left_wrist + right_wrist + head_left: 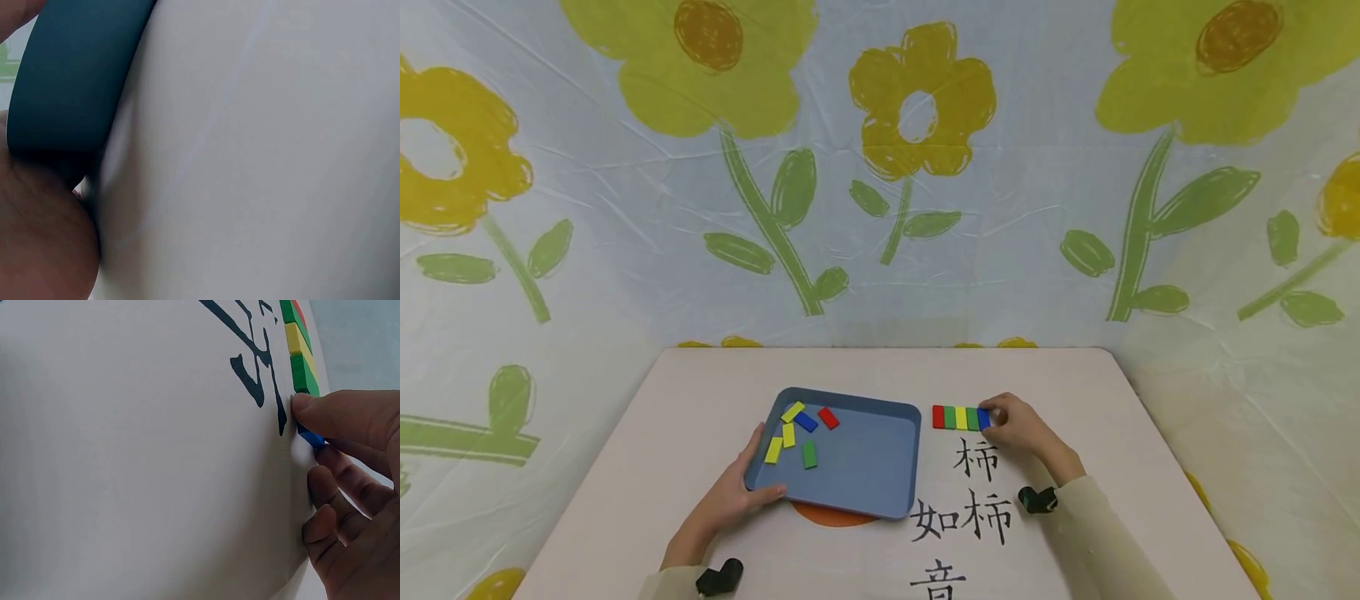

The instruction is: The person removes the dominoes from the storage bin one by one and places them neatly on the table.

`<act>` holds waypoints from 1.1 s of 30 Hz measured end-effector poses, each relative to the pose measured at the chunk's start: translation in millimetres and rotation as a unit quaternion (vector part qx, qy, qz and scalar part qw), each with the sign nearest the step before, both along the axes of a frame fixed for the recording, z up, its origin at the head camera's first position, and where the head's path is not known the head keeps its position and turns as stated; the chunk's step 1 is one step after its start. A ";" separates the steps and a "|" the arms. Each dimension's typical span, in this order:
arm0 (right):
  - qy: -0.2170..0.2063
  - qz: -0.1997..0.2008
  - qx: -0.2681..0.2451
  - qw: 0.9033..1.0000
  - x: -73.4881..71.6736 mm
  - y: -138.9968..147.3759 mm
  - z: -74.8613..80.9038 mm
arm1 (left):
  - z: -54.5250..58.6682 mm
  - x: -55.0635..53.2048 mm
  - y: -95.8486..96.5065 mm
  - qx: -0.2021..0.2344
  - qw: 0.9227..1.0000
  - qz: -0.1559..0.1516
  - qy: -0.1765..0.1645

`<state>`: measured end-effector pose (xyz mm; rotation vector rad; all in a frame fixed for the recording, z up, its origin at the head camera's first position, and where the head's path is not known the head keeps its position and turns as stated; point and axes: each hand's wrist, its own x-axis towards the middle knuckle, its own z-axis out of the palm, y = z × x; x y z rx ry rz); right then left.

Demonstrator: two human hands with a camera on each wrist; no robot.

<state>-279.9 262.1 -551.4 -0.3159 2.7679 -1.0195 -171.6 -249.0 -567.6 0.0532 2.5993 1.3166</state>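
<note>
A blue-grey tray (868,467) lies tilted at an angle on the table. My left hand (726,498) grips its near left corner, thumb along the front rim and fingers at the left side. Inside the tray are three yellow blocks (788,435), a blue one (805,422), a red one (828,417) and a green one (809,454). Right of it runs a straight row of flat blocks: red (938,417), green, yellow (961,418), green (972,419) and blue. At the row's right end, my right hand (1026,429) pinches the blue block (310,436) between thumb and fingers.
Black Chinese characters (977,512) are printed on the pale tabletop (647,475) below the row. Part of an orange printed shape (831,515) shows under the tray's front edge. Behind the table hangs a flower-patterned cloth (1000,292).
</note>
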 end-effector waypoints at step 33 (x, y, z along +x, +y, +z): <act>0.064 0.027 -0.057 0.996 -7.6 -36.0 25.1 | 0.6 -1.1 0.1 0.012 1.000 0.003 -0.009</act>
